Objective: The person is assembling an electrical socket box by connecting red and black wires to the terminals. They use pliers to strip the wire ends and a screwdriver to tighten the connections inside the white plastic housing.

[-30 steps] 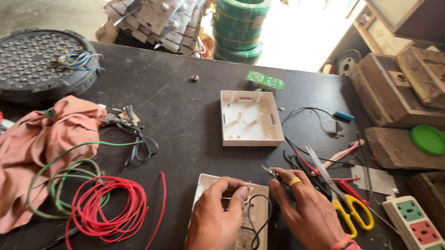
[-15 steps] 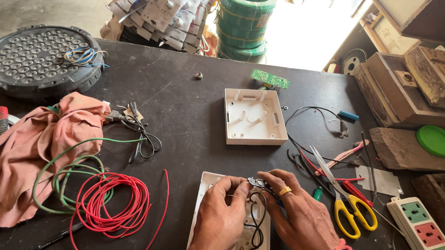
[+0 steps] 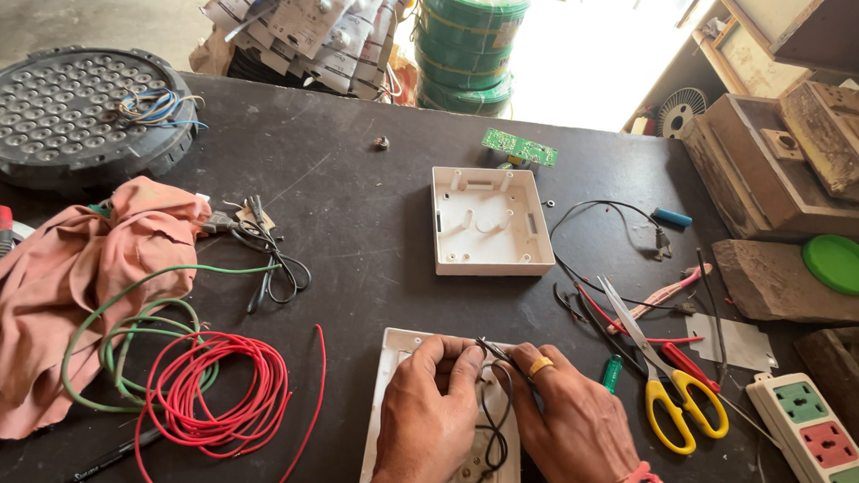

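Looks like the wiring step – left hand (image 3: pixel 429 415) and right hand (image 3: pixel 576 431) both pinch black wire (image 3: pixel 493 408) over the white switch plate (image 3: pixel 395 366) under the fingers. Next probably needs steady threading.

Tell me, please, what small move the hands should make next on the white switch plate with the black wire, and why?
Probably seat the wire end. The left hand and right hand pinch the thin black wire over the white plate, its loop lying loose on the plate. I would guide the free tip down to the plate; where exactly it belongs is hidden by the fingers.
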